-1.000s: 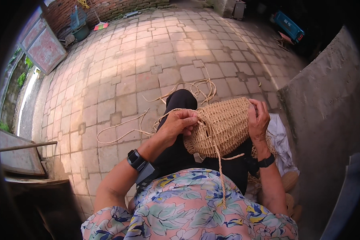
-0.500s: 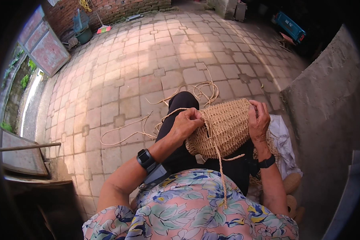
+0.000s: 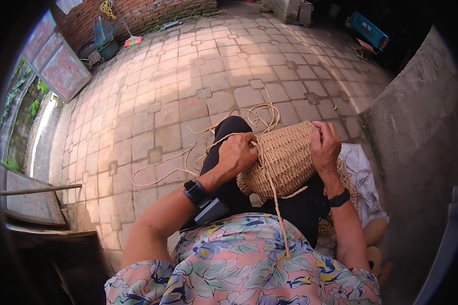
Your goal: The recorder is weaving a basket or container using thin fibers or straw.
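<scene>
A woven straw basket lies sideways across my lap over the dark trousers. My left hand is closed on the straw cord at the basket's left side, its fingertips partly hidden. My right hand grips the basket's right end, thumb on top. A twisted cord hangs from the basket down onto my flowered top. Loose cord trails in loops over the paving at the left and beyond my knee.
A white sack with straw lies at my right beside a concrete wall. Boards lean at the left. A metal gate, a mop, a green tub and a blue cart stand farther back.
My left hand has turned over, back upward, and drawn its fingertips in at the basket's side. My right hand and the basket's right end have shifted slightly up and left.
</scene>
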A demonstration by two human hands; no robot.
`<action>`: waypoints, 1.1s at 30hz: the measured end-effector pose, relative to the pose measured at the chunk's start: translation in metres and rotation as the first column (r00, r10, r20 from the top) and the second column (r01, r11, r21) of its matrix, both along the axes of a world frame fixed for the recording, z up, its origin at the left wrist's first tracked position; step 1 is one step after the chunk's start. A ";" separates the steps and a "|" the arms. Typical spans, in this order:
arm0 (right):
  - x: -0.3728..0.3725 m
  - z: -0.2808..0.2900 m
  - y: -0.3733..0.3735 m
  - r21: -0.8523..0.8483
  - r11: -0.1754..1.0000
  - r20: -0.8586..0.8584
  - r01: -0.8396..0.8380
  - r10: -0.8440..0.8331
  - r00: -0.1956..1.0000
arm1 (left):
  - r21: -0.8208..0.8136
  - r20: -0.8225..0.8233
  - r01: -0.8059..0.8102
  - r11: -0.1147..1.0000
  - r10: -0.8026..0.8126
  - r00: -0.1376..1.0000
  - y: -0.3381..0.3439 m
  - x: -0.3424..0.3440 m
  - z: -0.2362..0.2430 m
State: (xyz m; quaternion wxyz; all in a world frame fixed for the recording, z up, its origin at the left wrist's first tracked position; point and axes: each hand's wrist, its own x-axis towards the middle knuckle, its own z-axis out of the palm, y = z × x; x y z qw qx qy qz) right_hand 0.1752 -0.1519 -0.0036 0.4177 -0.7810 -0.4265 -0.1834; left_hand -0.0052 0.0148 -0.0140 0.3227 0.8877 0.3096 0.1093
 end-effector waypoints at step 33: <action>0.043 -0.024 0.047 -0.032 0.981 -0.179 -0.190 0.182 0.967 | -0.560 0.436 0.348 0.752 -0.089 0.896 0.010 -0.033 0.020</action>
